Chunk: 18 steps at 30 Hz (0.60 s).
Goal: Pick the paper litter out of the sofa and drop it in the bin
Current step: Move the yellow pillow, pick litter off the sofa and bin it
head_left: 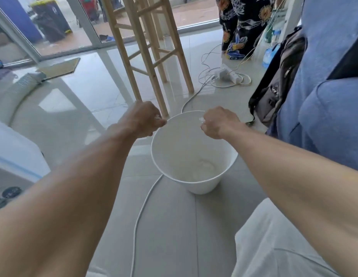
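Left hand (143,119) pinching paper scrap (158,117), right hand (219,122) too, above bin (172,150)

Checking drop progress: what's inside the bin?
Crumpled paper lies at the bottom of the bin. The left hand and right hand, each pinching a scrap, cover parts of its far rim.

Glossy tiled floor (84,92). Wooden stool legs (148,56) at 12 o'clock. White power strip (227,73) with tangled cables at 1, floral garment (240,23) beyond it. Dark backpack (278,84) at 2. Doormat (60,67) at 10, ribbed white hose (20,86) near it. White cable (139,215) on the floor at 7. White cloth (274,246) at 5.
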Each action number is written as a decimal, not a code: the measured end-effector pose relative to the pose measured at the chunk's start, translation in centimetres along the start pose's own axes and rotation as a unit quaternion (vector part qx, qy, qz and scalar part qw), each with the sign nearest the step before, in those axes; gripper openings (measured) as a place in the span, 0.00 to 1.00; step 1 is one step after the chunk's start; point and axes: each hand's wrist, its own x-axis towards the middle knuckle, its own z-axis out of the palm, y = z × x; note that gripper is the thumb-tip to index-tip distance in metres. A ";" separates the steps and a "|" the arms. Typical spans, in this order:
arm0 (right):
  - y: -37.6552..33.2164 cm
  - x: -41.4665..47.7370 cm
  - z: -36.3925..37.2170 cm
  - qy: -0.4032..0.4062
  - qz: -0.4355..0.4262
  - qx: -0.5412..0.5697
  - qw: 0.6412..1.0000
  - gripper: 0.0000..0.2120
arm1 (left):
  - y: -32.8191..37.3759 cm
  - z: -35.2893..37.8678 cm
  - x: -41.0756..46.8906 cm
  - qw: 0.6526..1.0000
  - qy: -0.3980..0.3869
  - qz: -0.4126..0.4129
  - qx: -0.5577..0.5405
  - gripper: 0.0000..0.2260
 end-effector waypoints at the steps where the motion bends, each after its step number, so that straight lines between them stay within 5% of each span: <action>1: -0.4 -0.1 0.9 -0.006 -0.010 -0.001 1.000 0.15 | -0.3 0.6 -0.2 1.000 -0.005 0.003 0.006 0.10; 7: -0.3 -0.1 4.3 -0.072 -0.056 0.061 0.994 0.27 | -2.0 4.4 -0.6 0.999 -0.022 -0.045 -0.005 0.09; 18: 4.4 -0.5 7.0 -0.040 0.000 -0.013 0.999 0.33 | -0.9 8.7 1.9 0.999 -0.042 -0.017 -0.024 0.11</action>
